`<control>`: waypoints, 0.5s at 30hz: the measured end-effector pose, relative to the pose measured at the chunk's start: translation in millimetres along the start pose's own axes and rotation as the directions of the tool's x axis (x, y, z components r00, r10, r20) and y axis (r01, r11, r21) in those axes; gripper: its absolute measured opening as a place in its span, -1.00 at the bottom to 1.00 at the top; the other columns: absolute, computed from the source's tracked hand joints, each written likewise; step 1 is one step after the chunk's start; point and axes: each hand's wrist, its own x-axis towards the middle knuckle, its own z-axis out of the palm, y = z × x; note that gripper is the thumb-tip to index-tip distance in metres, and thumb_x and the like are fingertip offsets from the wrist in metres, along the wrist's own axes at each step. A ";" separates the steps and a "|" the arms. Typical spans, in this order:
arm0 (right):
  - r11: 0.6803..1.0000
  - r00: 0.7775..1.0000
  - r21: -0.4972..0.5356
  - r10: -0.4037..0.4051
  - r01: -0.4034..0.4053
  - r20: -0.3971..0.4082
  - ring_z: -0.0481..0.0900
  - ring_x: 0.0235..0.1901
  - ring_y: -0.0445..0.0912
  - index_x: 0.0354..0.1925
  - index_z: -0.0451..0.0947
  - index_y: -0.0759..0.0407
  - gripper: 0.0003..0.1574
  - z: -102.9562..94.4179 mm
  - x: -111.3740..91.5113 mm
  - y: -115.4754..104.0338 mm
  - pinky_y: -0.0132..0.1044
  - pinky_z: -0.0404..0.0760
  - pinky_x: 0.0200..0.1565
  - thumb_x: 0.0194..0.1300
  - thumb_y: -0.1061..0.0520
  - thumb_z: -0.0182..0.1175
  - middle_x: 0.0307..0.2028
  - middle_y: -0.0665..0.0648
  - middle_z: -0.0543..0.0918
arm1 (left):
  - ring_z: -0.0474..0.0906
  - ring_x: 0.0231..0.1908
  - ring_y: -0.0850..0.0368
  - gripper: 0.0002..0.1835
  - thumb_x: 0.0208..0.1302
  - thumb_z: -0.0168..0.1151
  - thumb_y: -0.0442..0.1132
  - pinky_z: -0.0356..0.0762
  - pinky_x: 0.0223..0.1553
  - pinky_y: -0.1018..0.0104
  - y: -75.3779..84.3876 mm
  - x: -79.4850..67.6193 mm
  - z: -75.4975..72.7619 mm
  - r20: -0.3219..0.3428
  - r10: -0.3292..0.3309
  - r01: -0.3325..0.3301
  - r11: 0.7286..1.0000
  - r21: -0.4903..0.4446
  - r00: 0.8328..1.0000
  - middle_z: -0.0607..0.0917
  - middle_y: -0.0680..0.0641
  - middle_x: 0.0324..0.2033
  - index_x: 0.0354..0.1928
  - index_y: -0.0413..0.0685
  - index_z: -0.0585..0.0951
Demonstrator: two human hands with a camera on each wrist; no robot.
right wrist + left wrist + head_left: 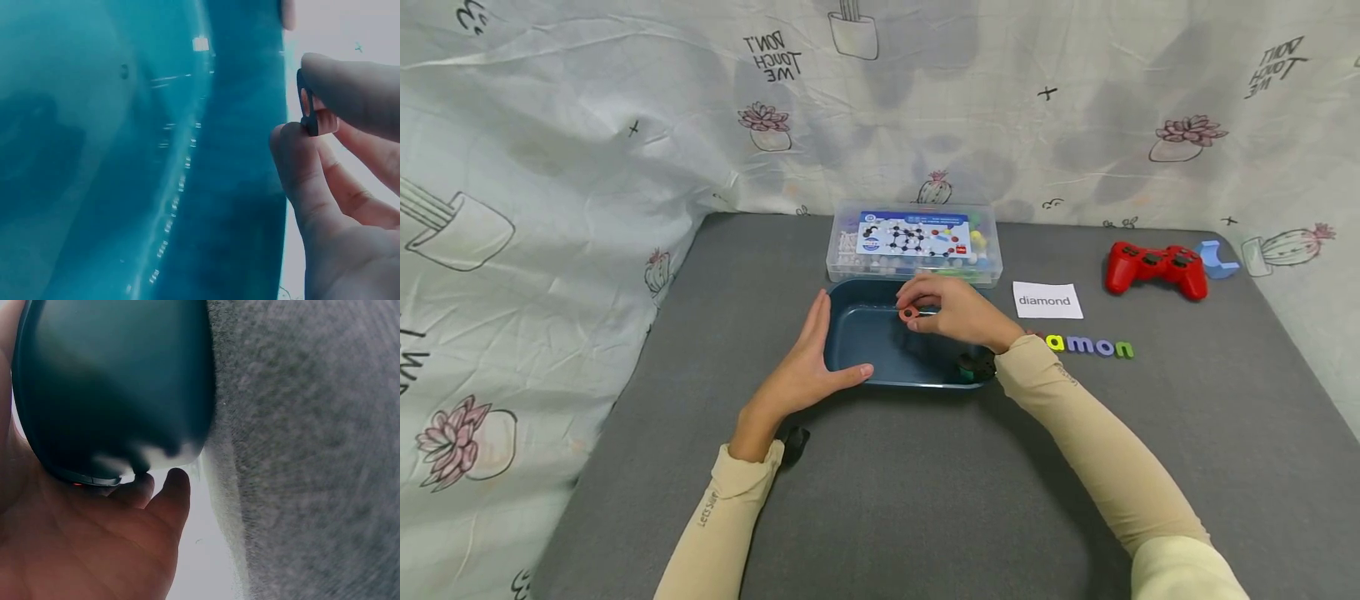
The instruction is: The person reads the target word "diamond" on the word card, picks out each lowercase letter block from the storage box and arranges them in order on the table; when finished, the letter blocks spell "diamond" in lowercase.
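Note:
In the head view my left hand (797, 375) rests at the left end of a dark blue tray (850, 379), fingers straight along its outside and thumb by the front rim. The left wrist view shows that hand's fingers against the tray's end wall (112, 381). Over the tray, my right hand (958, 308) pinches a small orange-red letter (908, 313) with a round hole between thumb and finger. Which letter it is I cannot tell. The right wrist view has the letter (320, 119) at the fingertips, above the tray's rim. My forearm partly covers the tray's right end.
A white card (1048, 301) reading "diamond" lies right of the tray. Below it is a row of coloured letters (1080, 344), its left end hidden by my wrist. A clear kit box (913, 240) stands behind the tray; a red game controller (1156, 268) and blue stand (1216, 260) sit far right.

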 end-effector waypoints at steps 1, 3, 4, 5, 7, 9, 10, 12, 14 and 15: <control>1.000 1.000 0.015 0.008 -0.008 -0.002 0.61 0.18 0.07 0.13 0.69 0.39 -0.67 -1.3 -1.0 -1.0 0.01 0.58 0.28 0.42 0.38 0.38 0.15 0.22 0.66 | -0.39 0.67 -0.09 0.43 0.26 0.48 0.30 -0.12 0.52 -0.41 -0.5 -0.1 -0.2 0.001 0.001 -0.001 1.000 0.001 1.000 -0.45 0.06 0.70 0.73 0.05 -0.41; 0.999 1.000 0.046 0.027 -0.026 -0.007 0.64 0.16 0.06 0.15 0.68 0.40 -0.65 -4.3 -3.6 -4.1 0.01 0.62 0.22 0.42 0.40 0.38 0.13 0.23 0.66 | -0.39 0.67 -0.09 0.43 0.26 0.48 0.30 -0.12 0.52 -0.42 -0.7 -0.3 -0.4 0.002 0.001 -0.001 1.000 0.002 1.000 -0.46 0.08 0.69 0.73 0.07 -0.42; 0.998 0.999 0.059 0.036 -0.035 -0.009 0.66 0.14 0.07 0.16 0.67 0.40 -0.63 -5.7 -5.0 -5.6 0.01 0.64 0.19 0.42 0.40 0.38 0.13 0.23 0.66 | -0.39 0.67 -0.10 0.43 0.26 0.48 0.30 -0.13 0.52 -0.42 -0.7 -0.3 -0.3 0.002 0.001 -0.001 1.000 0.004 1.000 -0.46 0.08 0.69 0.73 0.07 -0.42; 0.997 0.999 0.070 0.043 -0.042 -0.012 0.68 0.12 0.07 0.17 0.66 0.40 -0.62 -7.0 -6.5 -7.0 0.02 0.65 0.17 0.42 0.40 0.38 0.13 0.23 0.66 | -0.39 0.67 -0.09 0.42 0.27 0.48 0.28 -0.13 0.52 -0.41 -0.6 -0.2 -0.1 0.001 0.001 -0.001 1.000 0.002 1.000 -0.46 0.09 0.69 0.73 0.07 -0.41; 0.995 0.999 0.086 0.047 -0.045 -0.017 0.67 0.14 0.09 0.17 0.65 0.41 -0.61 -9.8 -9.3 -9.1 0.04 0.65 0.18 0.41 0.42 0.37 0.14 0.25 0.65 | -0.39 0.67 -0.08 0.42 0.27 0.49 0.27 -0.13 0.53 -0.40 -0.3 -0.2 0.3 0.000 0.002 -0.002 1.000 0.004 1.000 -0.46 0.09 0.69 0.73 0.08 -0.41; 0.995 0.999 0.093 0.047 -0.044 -0.027 0.67 0.16 0.11 0.18 0.65 0.42 -0.60 -12.2 -12.1 -9.6 0.05 0.63 0.21 0.40 0.43 0.38 0.17 0.26 0.64 | -0.39 0.67 -0.08 0.42 0.26 0.49 0.28 -0.13 0.53 -0.40 -0.3 -0.2 0.5 -0.002 0.002 -0.002 1.000 0.005 1.000 -0.45 0.09 0.69 0.73 0.08 -0.41; 0.995 0.999 0.096 0.045 -0.042 -0.029 0.66 0.18 0.12 0.18 0.65 0.42 -0.60 -13.4 -13.5 -9.8 0.05 0.62 0.22 0.40 0.44 0.38 0.17 0.26 0.64 | -0.39 0.67 -0.08 0.42 0.26 0.48 0.29 -0.12 0.53 -0.39 -0.3 -0.3 0.6 -0.003 0.000 0.000 1.000 0.007 1.000 -0.45 0.09 0.69 0.73 0.08 -0.41; 0.994 0.998 0.102 0.047 -0.043 -0.038 0.67 0.18 0.12 0.19 0.65 0.42 -0.59 -16.1 -16.7 -9.8 0.02 0.63 0.22 0.39 0.45 0.37 0.18 0.26 0.64 | -0.38 0.67 -0.08 0.44 0.24 0.48 0.33 -0.12 0.53 -0.39 -0.1 -0.7 0.5 -0.004 -0.002 0.002 1.000 0.013 1.000 -0.45 0.09 0.69 0.73 0.09 -0.41; 0.994 0.997 0.099 0.050 -0.044 -0.052 0.68 0.17 0.12 0.19 0.66 0.41 -0.58 -19.0 -20.1 -10.1 -0.03 0.65 0.19 0.39 0.46 0.36 0.17 0.25 0.64 | -0.37 0.67 -0.09 0.45 0.23 0.48 0.34 -0.12 0.53 -0.39 0.4 -1.0 0.6 -0.007 -0.004 0.004 1.000 0.016 1.000 -0.45 0.09 0.70 0.73 0.09 -0.41; 0.994 0.997 0.102 0.052 -0.046 -0.058 0.69 0.16 0.12 0.19 0.66 0.41 -0.58 -20.7 -22.1 -10.9 -0.05 0.67 0.17 0.38 0.47 0.36 0.17 0.25 0.64 | -0.38 0.67 -0.08 0.45 0.23 0.49 0.33 -0.12 0.53 -0.39 0.8 -1.2 0.6 -0.007 -0.005 0.005 1.000 0.013 1.000 -0.45 0.10 0.69 0.73 0.09 -0.41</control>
